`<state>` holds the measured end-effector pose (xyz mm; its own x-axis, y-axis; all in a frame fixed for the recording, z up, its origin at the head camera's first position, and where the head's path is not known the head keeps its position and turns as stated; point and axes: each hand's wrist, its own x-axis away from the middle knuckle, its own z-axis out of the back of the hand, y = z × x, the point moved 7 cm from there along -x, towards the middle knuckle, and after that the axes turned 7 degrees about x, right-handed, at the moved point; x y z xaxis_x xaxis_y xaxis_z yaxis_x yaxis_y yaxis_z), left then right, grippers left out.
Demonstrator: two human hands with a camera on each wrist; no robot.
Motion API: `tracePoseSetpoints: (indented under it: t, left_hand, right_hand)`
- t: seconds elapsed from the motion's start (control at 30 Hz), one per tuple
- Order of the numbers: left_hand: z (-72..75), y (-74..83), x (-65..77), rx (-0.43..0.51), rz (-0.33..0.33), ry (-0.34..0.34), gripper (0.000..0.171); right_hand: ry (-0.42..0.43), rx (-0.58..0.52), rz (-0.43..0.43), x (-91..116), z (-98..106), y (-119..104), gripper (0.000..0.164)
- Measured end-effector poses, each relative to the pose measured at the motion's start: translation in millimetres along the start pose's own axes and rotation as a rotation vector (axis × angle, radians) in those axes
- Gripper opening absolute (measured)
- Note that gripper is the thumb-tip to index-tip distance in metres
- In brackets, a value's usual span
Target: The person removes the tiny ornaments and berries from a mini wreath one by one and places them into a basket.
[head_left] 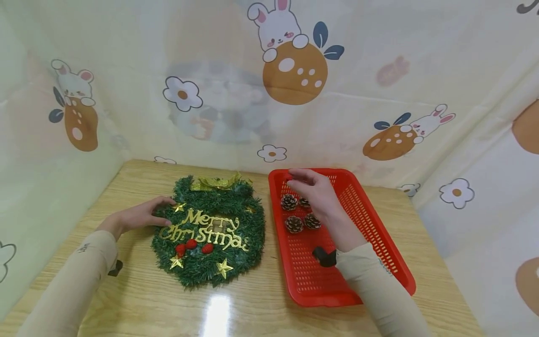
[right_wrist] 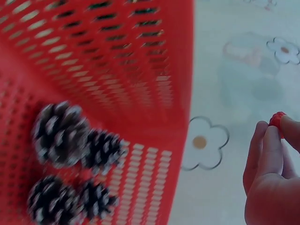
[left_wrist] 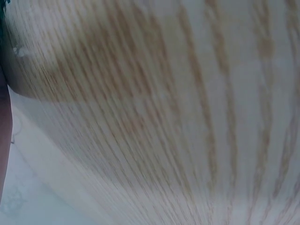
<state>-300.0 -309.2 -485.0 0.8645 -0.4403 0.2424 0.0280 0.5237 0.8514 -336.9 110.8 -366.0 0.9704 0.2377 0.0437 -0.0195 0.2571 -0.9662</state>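
A green Christmas wreath (head_left: 166, 262) lies flat on the table with gold "Merry Christmas" lettering (head_left: 210, 229), gold stars, a gold ribbon (head_left: 214, 182) and red berries (head_left: 191, 244) on it. At its left edge, my left hand (head_left: 141, 216) touches the greenery, thumb and fingers spread apart. Over the far left part of a red basket (head_left: 307, 295), my right hand (head_left: 320, 194) pinches a small red berry (right_wrist: 276, 120) between thumb and fingertips. Several pine cones (head_left: 294, 224) sit in the basket below that hand. The left wrist view shows mostly blurred tabletop.
The wooden table (head_left: 139, 299) meets a cream curtain (head_left: 219, 112) with rabbit and flower prints at the back and sides. The basket's perforated wall (right_wrist: 154, 70) rises beside the pine cones. A strip of table separates wreath and basket.
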Motion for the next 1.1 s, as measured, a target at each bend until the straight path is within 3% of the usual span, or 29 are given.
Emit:
tracePoseSetpoints:
  t: [0.37, 0.73, 1.1]
  left_hand:
    - [0.1, 1.6, -1.9, -0.003, -0.029, 0.0, 0.067]
    - [0.7, -3.8, -2.6, -0.003, -0.031, -0.001, 0.068]
    - [0.7, -7.4, -2.9, 0.006, -0.018, 0.0, 0.07]
  right_hand:
    - [0.1, 0.074, -0.085, 0.6, 40.2, 39.5, 0.044]
    - [0.128, 0.093, -0.124, -13.7, 66.7, 69.6, 0.048]
    - [0.209, 0.152, -0.223, -22.0, 89.6, 95.8, 0.045]
